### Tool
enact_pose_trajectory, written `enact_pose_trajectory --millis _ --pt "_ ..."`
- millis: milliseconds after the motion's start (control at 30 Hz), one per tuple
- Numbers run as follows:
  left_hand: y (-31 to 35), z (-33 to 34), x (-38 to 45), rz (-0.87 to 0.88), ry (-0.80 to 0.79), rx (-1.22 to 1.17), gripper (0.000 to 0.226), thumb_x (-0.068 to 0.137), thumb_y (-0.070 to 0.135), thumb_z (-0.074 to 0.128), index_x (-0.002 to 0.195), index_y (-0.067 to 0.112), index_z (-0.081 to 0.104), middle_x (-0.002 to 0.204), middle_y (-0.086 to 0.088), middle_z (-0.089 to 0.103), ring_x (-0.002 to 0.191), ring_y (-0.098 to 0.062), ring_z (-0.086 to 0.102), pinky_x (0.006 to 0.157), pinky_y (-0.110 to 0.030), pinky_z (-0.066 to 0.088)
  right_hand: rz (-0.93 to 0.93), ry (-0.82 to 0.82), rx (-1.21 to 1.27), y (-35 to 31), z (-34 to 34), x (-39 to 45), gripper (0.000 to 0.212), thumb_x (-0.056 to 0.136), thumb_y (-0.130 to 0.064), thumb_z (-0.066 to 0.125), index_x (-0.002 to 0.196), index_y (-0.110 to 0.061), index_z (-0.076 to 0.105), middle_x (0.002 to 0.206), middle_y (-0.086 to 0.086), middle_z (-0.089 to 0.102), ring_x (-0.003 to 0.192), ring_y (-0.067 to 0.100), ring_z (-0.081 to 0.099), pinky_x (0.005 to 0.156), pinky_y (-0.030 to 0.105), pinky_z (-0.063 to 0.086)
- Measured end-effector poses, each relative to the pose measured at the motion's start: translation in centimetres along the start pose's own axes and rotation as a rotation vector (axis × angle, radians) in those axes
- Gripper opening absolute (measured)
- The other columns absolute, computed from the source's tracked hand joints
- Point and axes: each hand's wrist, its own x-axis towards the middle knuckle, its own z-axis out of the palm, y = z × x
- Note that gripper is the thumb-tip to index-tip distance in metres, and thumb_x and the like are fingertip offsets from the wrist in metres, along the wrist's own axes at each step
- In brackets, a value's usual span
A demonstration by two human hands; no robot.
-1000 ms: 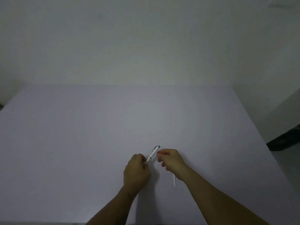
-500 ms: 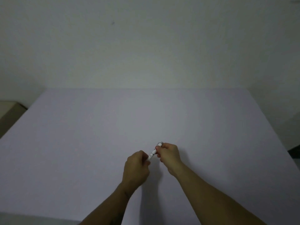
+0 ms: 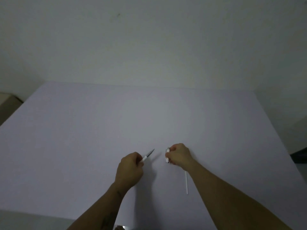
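We find the pen in two parts, held over the pale lilac matte worktop [image 3: 83, 138]. The left hand [image 3: 131, 170] is curled closed round a slim white pen section with a tapered grey metal tip [image 3: 148, 155]. The tip projects up and to the right from between thumb and forefinger. The right hand [image 3: 180, 156] is likewise curled, pinching a short white barrel piece with a silvery end [image 3: 167, 155], which stands nearly upright at the fingertips. The two parts are near one another but not touching, with bare worktop between them. A thin white plastic refill tube [image 3: 186, 182] lies flat on the worktop just beside the right forearm, its upper end hidden under the wrist, and neither hand holds it. We judge the step in hand to be work on the two halves with the refill tube out. We cannot tell whether the pen is coming apart or going together. If it is going together, one hand must free itself, pinch up the refill tube and seat it in the pen section. The barrel piece can then be lined up end to end and joined.
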Motion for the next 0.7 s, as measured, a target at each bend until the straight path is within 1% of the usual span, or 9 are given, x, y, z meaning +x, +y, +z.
enact_pose_trajectory --millis 33,100,200,267,400,500,567,633,700 --pt "0.3 0.0 0.1 -0.001 0.006 -0.004 0.002 0.086 0.017 0.063 0.085 0.019 0.063 0.078 0.004 0.063 0.069 -0.013 0.06 0.066 -0.033 0.054 -0.012 -0.018 -0.062 0.2 0.6 -0.1 0.011 0.069 -0.013 0.068 0.072 -0.005 0.074 0.065 0.008 0.073 0.067 0.025 0.073 0.064 0.035 0.062" --pt "0.5 0.2 0.1 -0.013 0.02 -0.017 0.002 0.086 0.017 0.063 0.086 0.019 0.063 0.078 0.003 0.063 0.069 -0.013 0.06 0.066 -0.032 0.054 -0.031 -0.038 -0.194 0.4 1.6 -0.4 0.014 0.073 -0.014 0.065 0.079 -0.004 0.074 0.074 0.009 0.072 0.074 0.027 0.071 0.062 0.028 0.053" --pt "0.4 0.6 -0.3 -0.043 0.035 -0.043 0.005 0.084 0.019 0.065 0.086 0.021 0.062 0.082 0.003 0.064 0.07 -0.014 0.062 0.067 -0.034 0.055 -0.062 0.005 -0.322 0.7 2.6 -0.7 0.017 0.08 -0.017 0.06 0.094 -0.008 0.065 0.097 0.01 0.068 0.09 0.031 0.065 0.066 0.027 0.043" --pt "0.1 0.9 -0.7 -0.074 0.039 -0.074 0.006 0.083 0.02 0.067 0.085 0.021 0.062 0.082 0.004 0.064 0.071 -0.015 0.062 0.068 -0.035 0.056 -0.071 0.032 -0.354 1.1 3.1 -0.8 0.018 0.081 -0.018 0.059 0.098 -0.011 0.06 0.104 0.01 0.063 0.094 0.032 0.063 0.068 0.029 0.045" --pt "0.0 1.0 -1.2 -0.104 0.048 -0.14 0.005 0.081 0.017 0.068 0.082 0.019 0.063 0.079 0.002 0.065 0.069 -0.016 0.063 0.067 -0.035 0.056 -0.123 0.073 -0.379 1.5 3.5 -0.9 0.014 0.082 -0.018 0.059 0.095 -0.012 0.058 0.103 0.012 0.065 0.09 0.033 0.065 0.071 0.031 0.052" --pt "0.1 0.9 -1.6 -0.103 0.055 -0.175 0.008 0.08 0.013 0.065 0.079 0.021 0.063 0.077 0.002 0.065 0.069 -0.016 0.062 0.066 -0.034 0.055 -0.132 0.107 -0.268 1.8 3.7 -0.9 0.018 0.082 -0.02 0.057 0.099 -0.016 0.062 0.101 0.007 0.068 0.086 0.03 0.068 0.075 0.034 0.058" --pt "0.2 0.9 -1.7 -0.098 0.063 -0.191 0.01 0.08 0.011 0.063 0.078 0.021 0.062 0.077 0.001 0.065 0.07 -0.016 0.061 0.066 -0.034 0.056 -0.129 0.112 -0.107 1.3 3.6 -1.4 0.02 0.081 -0.022 0.06 0.1 -0.021 0.068 0.094 0.003 0.07 0.084 0.026 0.069 0.077 0.037 0.059" --pt "0.3 0.9 -1.8 -0.078 0.065 -0.188 0.011 0.08 0.008 0.062 0.08 0.019 0.062 0.079 0.0 0.064 0.072 -0.015 0.06 0.066 -0.032 0.055 -0.092 0.063 0.179 0.2 3.5 -2.4 0.011 0.084 -0.019 0.064 0.092 -0.019 0.072 0.081 0.002 0.069 0.073 0.021 0.066 0.068 0.034 0.059" --pt "0.5 0.9 -2.0 -0.041 0.065 -0.191 0.012 0.08 0.007 0.063 0.08 0.019 0.061 0.079 0.001 0.063 0.073 -0.013 0.06 0.066 -0.029 0.053 0.015 -0.061 0.464 -1.0 3.4 -3.7 0.009 0.087 -0.014 0.065 0.086 -0.012 0.073 0.072 0.005 0.065 0.06 0.018 0.057 0.054 0.027 0.049"
